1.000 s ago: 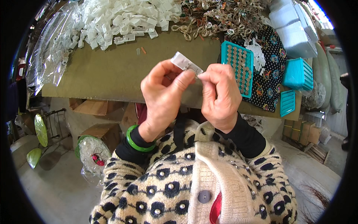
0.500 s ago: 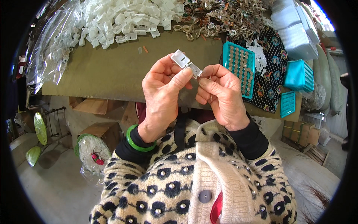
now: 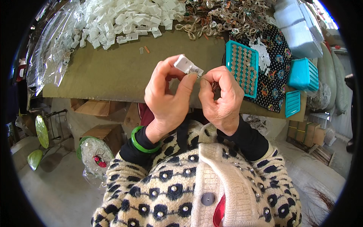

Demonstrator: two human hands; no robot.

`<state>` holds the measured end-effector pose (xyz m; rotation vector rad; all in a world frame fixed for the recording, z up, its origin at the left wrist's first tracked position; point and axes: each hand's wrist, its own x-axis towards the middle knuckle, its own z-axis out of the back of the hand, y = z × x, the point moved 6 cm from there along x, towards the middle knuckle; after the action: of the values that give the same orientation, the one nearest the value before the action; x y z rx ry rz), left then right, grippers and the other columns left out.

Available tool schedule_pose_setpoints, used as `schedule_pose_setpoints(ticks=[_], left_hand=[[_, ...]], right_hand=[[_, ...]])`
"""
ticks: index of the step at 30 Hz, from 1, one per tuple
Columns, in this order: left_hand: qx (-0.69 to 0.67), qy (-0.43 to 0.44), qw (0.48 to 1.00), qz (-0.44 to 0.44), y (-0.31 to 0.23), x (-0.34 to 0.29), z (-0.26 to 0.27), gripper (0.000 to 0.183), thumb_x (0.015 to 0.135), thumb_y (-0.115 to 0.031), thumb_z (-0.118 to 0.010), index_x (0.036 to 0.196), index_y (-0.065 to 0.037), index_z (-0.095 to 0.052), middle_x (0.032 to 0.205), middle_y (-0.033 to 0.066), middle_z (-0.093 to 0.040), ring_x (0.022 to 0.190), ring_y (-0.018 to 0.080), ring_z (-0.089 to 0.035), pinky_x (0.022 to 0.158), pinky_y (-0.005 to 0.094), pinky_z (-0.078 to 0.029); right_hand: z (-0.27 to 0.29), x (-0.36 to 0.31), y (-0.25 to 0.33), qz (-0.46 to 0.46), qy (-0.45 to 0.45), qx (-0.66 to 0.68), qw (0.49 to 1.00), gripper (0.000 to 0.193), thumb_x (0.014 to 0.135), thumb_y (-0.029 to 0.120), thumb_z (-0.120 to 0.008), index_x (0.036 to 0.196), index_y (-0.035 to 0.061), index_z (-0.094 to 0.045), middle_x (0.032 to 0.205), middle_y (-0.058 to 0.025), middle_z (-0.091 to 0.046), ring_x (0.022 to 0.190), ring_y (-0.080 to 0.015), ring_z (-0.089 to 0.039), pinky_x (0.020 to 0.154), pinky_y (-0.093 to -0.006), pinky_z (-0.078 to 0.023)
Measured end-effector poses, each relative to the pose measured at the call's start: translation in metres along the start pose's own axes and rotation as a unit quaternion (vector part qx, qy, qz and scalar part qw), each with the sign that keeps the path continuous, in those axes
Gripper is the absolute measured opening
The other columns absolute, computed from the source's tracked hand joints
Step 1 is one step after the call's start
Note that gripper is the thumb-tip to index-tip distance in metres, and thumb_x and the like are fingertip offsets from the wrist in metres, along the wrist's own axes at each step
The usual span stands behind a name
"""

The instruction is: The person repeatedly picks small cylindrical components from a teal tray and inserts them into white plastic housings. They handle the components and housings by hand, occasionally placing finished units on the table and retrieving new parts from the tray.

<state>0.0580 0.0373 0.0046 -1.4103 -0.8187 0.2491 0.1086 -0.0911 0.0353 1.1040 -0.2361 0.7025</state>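
Pinched between the thumb and fingers of my left hand (image 3: 166, 89) is a small white plastic hinged case (image 3: 183, 64), its lid partly folded toward the base. Something small and metallic shows inside the case, too small to name. My right hand (image 3: 223, 96) is closed in a pinch at the case's lower right end. Thin coppery wire (image 3: 215, 87) shows between its curled fingers; the fingertips hide where the wire meets the case. Both hands are raised over the near edge of the table.
A heap of white plastic cases (image 3: 124, 20) covers the far left of the table (image 3: 113, 75), beside clear plastic bags (image 3: 53, 49). Bundled wires (image 3: 227, 17) lie at the far middle. A teal tray (image 3: 227, 56) of round button cells lies right, near stacked teal trays (image 3: 302, 75).
The case has tipped and its lid has swung from wide apart to partly folded. My right hand has shifted slightly left and turned, showing the wire in its fingers.
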Motion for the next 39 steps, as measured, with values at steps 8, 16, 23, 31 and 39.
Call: schedule_pose_setpoints(ticks=[8, 16, 23, 31, 39], left_hand=[[-0.283, 0.006, 0.927, 0.245, 0.02, -0.008, -0.007, 0.036, 0.086, 0.0, -0.072, 0.12, 0.003, -0.059, 0.095, 0.0053, -0.067, 0.076, 0.012, -0.063, 0.072, 0.0251, -0.052], [-0.392, 0.029, 0.851, 0.348, 0.03, -0.009, -0.014, 0.033, 0.089, 0.001, -0.068, 0.12, 0.003, -0.057, 0.091, 0.0081, -0.069, 0.075, 0.0144, -0.065, 0.071, 0.0262, -0.053], [-0.385, 0.049, 0.88, 0.274, 0.016, -0.006, -0.015, 0.035, 0.095, -0.001, -0.06, 0.127, 0.002, -0.048, 0.101, 0.0107, -0.065, 0.077, 0.0182, -0.068, 0.055, 0.0279, -0.057], [-0.349, 0.128, 0.845, 0.384, 0.023, -0.015, -0.019, 0.023, 0.093, -0.003, -0.064, 0.113, 0.007, -0.058, 0.098, 0.0131, -0.068, 0.085, 0.0239, -0.071, 0.075, 0.0379, -0.063], [-0.344, 0.169, 0.815, 0.434, 0.02, -0.019, -0.033, 0.025, 0.093, 0.0, -0.059, 0.117, 0.006, -0.059, 0.093, 0.0096, -0.065, 0.08, 0.0172, -0.065, 0.074, 0.0399, -0.064]], right_hand=[[0.001, -0.002, -0.001, -0.021, 0.009, -0.02, 1.0, 0.012, 0.086, -0.005, -0.062, 0.085, 0.0007, -0.052, 0.069, -0.0043, -0.053, 0.054, -0.0092, -0.049, 0.049, -0.0256, -0.041], [-0.011, -0.014, -0.03, -0.344, 0.085, 0.257, 0.899, 0.009, 0.095, 0.005, -0.061, 0.089, 0.0012, -0.055, 0.077, -0.0007, -0.065, 0.06, -0.0014, -0.051, 0.052, -0.0185, -0.041], [-0.011, -0.024, -0.032, -0.399, 0.075, 0.353, 0.843, 0.004, 0.094, 0.001, -0.061, 0.097, 0.0005, -0.06, 0.078, -0.0013, -0.061, 0.066, -0.0038, -0.052, 0.057, -0.019, -0.042], [0.081, 0.009, -0.033, 0.031, -0.027, -0.223, 0.974, 0.006, 0.09, -0.001, -0.062, 0.096, -0.0012, -0.062, 0.086, -0.0107, -0.058, 0.069, -0.0211, -0.058, 0.06, -0.031, -0.049], [0.095, 0.009, -0.08, 0.029, 0.045, -0.32, 0.946, 0.008, 0.087, 0.004, -0.066, 0.093, 0.0011, -0.062, 0.09, -0.0097, -0.057, 0.078, -0.0267, -0.061, 0.066, -0.0364, -0.05]])
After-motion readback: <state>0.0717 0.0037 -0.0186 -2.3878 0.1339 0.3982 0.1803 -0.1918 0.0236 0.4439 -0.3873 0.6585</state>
